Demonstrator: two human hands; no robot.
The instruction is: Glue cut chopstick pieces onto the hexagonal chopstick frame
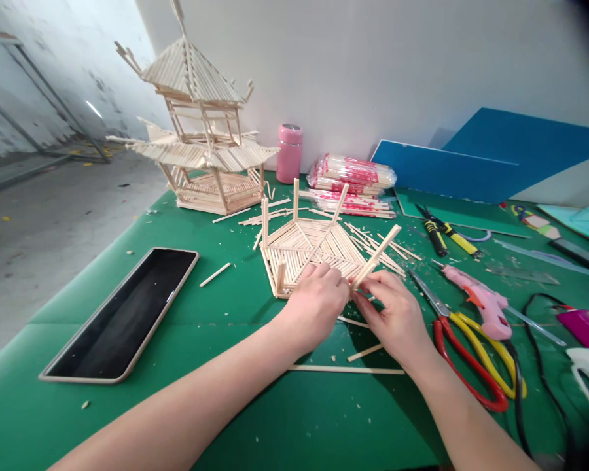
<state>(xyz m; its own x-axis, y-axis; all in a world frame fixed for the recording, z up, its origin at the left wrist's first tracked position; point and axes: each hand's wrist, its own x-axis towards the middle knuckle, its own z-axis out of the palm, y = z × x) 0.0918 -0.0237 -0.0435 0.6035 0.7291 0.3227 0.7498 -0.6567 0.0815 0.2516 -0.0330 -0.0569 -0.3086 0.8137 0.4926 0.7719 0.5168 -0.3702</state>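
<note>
A hexagonal base [279, 250] made of pale wooden sticks lies on the green table, with several short posts standing at its corners. My left hand [318, 297] is closed over its near edge, fingers curled and the tips partly hidden. Beside it, my right hand [391, 311] pinches at the near right corner, at the foot of a leaning stick post [383, 248]. My fingers cover the joint there. Loose sticks [348, 370] lie just in front of both hands. A finished-looking two-tier stick pavilion [203, 154] stands behind to the left.
On the left lies a phone [122, 320]. To the right are scissors [464, 347], a pink glue gun [481, 301] with a black cord, and pliers [446, 232]. A pink bottle [289, 154], bagged sticks [351, 175] and blue boards [442, 171] stand along the wall.
</note>
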